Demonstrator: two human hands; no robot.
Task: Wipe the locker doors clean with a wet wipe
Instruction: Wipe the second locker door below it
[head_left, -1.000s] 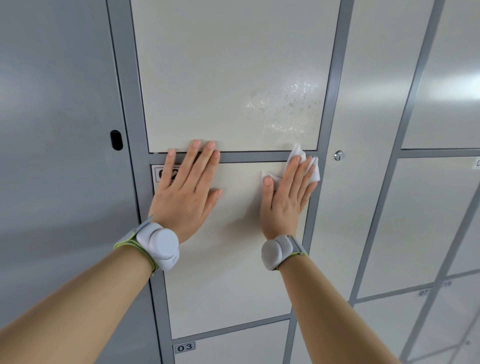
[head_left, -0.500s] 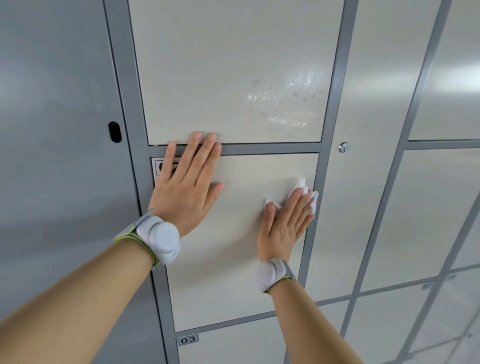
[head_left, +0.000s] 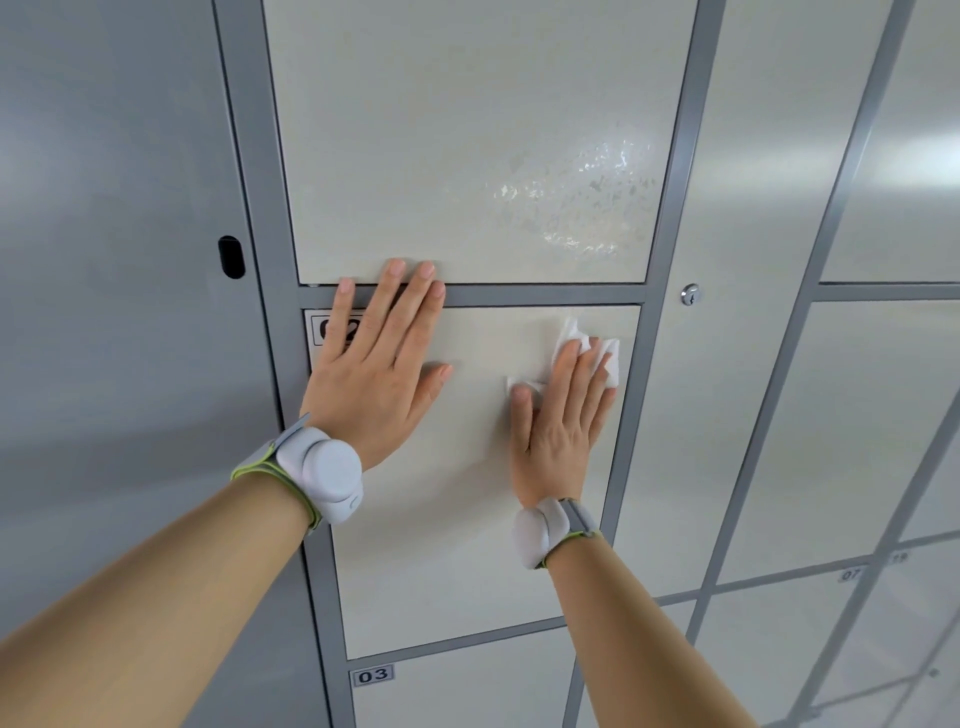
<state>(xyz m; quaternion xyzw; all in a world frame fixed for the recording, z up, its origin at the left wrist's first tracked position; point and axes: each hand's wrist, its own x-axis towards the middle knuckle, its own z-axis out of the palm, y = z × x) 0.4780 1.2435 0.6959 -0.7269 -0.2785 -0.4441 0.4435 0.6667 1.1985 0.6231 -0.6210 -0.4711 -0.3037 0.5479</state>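
Right now both my hands lie flat on the cream middle locker door (head_left: 467, 545), well apart from each other. My left hand (head_left: 374, 384) is spread with straight fingers near the door's upper left corner. It holds nothing and covers part of the number label (head_left: 323, 328), and its longest fingertips reach over the grey crossbar (head_left: 545, 295) onto the bottom edge of the upper door (head_left: 441, 130). My right hand (head_left: 556, 431) is also flat, fingers straight and close together, pressing the wet wipe (head_left: 612, 361) against the door near its upper right corner. The white wipe is crumpled. It pokes out above and to the right of my fingertips, and a small flap shows beside my thumb.

A shiny, patchy wet smear (head_left: 582, 202) sits on the upper door towards its right side. A round keyhole (head_left: 690, 294) is set in the next door to the right, level with the crossbar. Below, a label reading 03 (head_left: 372, 675) marks the lower door. Each wrist carries a white band device, left (head_left: 324, 475) and right (head_left: 537, 532). On the grey panel at left there is a dark oval slot (head_left: 231, 257).
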